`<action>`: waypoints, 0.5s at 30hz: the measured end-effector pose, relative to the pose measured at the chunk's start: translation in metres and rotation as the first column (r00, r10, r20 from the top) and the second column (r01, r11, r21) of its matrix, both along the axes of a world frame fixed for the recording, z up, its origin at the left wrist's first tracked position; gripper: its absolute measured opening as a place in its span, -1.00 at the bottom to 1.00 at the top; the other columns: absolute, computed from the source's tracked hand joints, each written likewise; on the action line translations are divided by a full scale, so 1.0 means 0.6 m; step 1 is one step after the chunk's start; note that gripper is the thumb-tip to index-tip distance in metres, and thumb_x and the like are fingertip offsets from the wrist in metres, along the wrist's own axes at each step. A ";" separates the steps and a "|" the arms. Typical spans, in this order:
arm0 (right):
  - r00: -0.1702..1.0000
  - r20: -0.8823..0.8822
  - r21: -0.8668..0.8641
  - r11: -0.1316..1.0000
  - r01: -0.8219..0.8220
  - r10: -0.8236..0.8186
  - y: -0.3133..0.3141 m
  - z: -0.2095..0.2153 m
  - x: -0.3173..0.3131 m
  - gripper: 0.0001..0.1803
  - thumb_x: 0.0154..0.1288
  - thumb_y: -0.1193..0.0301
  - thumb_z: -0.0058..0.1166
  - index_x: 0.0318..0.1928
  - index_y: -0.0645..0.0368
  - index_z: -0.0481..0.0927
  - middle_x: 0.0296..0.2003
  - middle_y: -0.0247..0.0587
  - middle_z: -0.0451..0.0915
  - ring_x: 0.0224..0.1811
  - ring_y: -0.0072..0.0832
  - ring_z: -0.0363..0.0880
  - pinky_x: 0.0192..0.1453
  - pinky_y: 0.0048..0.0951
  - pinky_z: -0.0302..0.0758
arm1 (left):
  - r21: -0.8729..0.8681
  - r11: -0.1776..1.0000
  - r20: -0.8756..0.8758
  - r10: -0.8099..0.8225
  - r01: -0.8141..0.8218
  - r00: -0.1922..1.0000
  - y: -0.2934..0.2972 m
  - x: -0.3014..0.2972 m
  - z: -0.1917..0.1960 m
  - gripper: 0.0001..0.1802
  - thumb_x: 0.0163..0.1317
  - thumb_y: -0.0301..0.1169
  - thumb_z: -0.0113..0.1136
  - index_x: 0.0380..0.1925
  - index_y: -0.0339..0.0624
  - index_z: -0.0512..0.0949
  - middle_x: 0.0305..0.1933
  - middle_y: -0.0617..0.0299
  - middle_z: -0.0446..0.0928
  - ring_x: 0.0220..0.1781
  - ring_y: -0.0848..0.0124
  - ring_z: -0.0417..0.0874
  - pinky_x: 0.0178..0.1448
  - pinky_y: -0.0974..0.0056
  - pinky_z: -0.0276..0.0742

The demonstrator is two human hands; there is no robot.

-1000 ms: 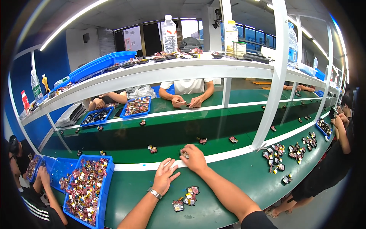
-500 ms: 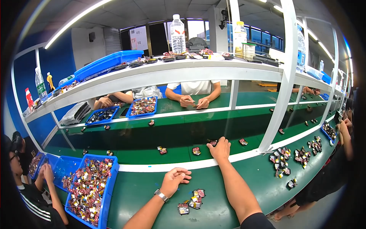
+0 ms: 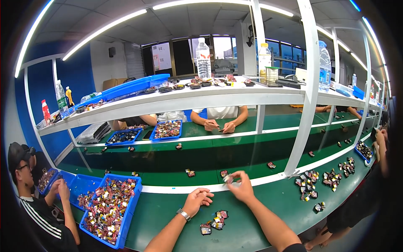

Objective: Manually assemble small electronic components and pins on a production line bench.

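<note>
My right hand (image 3: 240,187) is above the white rail in front of the belt. Its thumb and fingertips pinch a small part (image 3: 228,178), dark with a light patch and blurred. My left hand (image 3: 198,202), with a metal watch at the wrist, hovers over the near green bench, fingers loosely bent and nothing visible in them. Just right of it lies a small cluster of black-edged parts (image 3: 218,219) with pink, yellow and white faces. One more such part (image 3: 205,228) sits closest to me.
A blue tray (image 3: 138,191) heaped with similar parts stands at left, beside a seated person (image 3: 35,206). Several parts dot the green belt (image 3: 168,167). More piles (image 3: 307,184) lie at right, past a white post (image 3: 303,122). Across the belt another person's hands (image 3: 220,126) work.
My right hand has drawn back from the belt toward me, now with a small part pinched in its fingers. My left hand stays near the same spot. The view has tilted upward.
</note>
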State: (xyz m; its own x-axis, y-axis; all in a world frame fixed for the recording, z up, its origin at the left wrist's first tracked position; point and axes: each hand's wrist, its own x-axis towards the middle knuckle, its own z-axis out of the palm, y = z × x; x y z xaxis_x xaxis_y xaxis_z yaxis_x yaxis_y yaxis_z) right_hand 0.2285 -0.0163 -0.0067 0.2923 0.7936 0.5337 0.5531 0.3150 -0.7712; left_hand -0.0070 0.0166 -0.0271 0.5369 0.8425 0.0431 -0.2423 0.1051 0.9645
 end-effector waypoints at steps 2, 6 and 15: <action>0.972 0.076 0.011 0.974 -0.225 0.223 -0.067 0.026 -0.018 -0.56 -0.02 0.45 0.37 -0.10 0.13 0.47 -0.10 -0.25 0.60 -0.03 -0.36 0.55 0.06 -0.37 0.48 | -0.081 0.995 0.019 -0.055 0.057 0.998 0.003 -0.001 0.010 -0.62 0.54 -0.23 -0.14 0.08 -0.33 0.42 0.02 -0.02 0.60 -0.13 0.38 0.65 -0.03 0.27 0.61; 0.863 0.146 -0.136 0.874 -0.467 0.484 -0.114 0.056 -0.040 -0.53 0.00 0.47 0.31 -0.02 0.14 0.50 0.02 -0.20 0.55 0.15 -0.28 0.45 0.23 -0.31 0.43 | -0.184 0.925 0.032 -0.332 0.332 0.943 0.007 -0.011 0.020 -0.57 0.54 -0.18 -0.15 0.11 -0.32 0.45 0.01 0.07 0.59 -0.05 0.39 0.62 0.00 0.25 0.60; 0.813 0.234 -0.209 0.845 -0.493 0.533 -0.105 0.061 -0.035 -0.58 0.10 0.56 0.19 0.03 0.10 0.53 0.07 -0.16 0.52 0.22 -0.21 0.41 0.34 -0.24 0.38 | -0.208 0.855 0.004 -0.484 0.474 0.875 -0.008 -0.010 0.041 -0.55 0.50 -0.29 -0.02 0.27 -0.32 0.36 0.04 0.18 0.57 -0.02 0.45 0.63 0.07 0.28 0.64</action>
